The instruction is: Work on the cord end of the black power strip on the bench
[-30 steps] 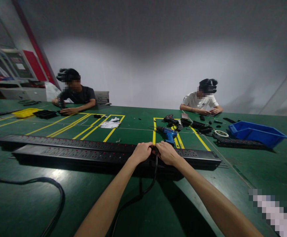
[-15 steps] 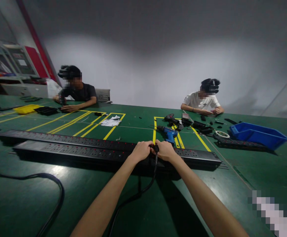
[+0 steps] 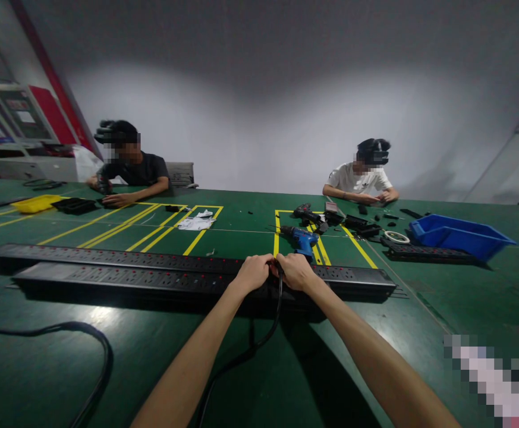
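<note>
1. The black cable (image 3: 279, 300) has its upper end at the near black socket strip (image 3: 120, 278), right of centre on the green table (image 3: 152, 339); from there it drops over the strip's front and trails toward the wearer.
2. The right hand (image 3: 295, 270) is clenched around the cable's end. The left hand (image 3: 254, 273) has its fingers curled at the same spot, but whether it pinches the cable or steadies the strip cannot be told.
3. Little has changed: half a second ago the dark cable end showed more plainly between the thumbs, and now the fingers cover more of it. The work seems to remain at this one joint, with no clear sign of its being finished.
4. Neither this strip nor the far black socket strip (image 3: 85, 254) has visibly shifted on the table; the whole view has only swung a little.
5. Hidden: the contact under the fingertips, and how the strips line up beneath the hands.
6. Beyond lies a blue drill (image 3: 302, 239), its handle's foot close behind the right hand.
7. Cut off: the cable's lower run, at the bottom edge. A pixelated patch at lower right (image 3: 482, 374) cannot be made out.
</note>
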`<action>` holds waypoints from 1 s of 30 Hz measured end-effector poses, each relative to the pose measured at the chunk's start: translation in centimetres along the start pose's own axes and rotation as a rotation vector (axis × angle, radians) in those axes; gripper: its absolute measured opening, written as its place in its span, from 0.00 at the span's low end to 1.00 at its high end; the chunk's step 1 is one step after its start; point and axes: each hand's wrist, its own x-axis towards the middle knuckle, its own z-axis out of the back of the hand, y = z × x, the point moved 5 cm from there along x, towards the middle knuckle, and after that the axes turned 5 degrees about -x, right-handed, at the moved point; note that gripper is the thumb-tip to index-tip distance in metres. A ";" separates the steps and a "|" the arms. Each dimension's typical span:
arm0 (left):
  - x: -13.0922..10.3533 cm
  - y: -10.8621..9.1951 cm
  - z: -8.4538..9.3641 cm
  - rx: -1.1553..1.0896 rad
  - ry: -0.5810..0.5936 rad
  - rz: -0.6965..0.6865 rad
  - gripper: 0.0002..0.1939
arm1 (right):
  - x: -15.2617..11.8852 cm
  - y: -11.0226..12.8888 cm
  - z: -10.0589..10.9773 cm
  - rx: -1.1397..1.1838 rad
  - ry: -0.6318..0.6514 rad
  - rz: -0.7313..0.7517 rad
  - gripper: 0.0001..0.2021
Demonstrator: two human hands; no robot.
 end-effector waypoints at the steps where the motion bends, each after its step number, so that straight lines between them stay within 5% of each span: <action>1: 0.0 0.0 0.0 -0.004 -0.001 0.003 0.18 | 0.0 0.0 0.0 0.007 -0.001 -0.014 0.18; 30: 0.0 0.2 -0.1 0.018 -0.004 0.004 0.18 | 0.0 0.1 0.1 0.029 -0.029 -0.020 0.20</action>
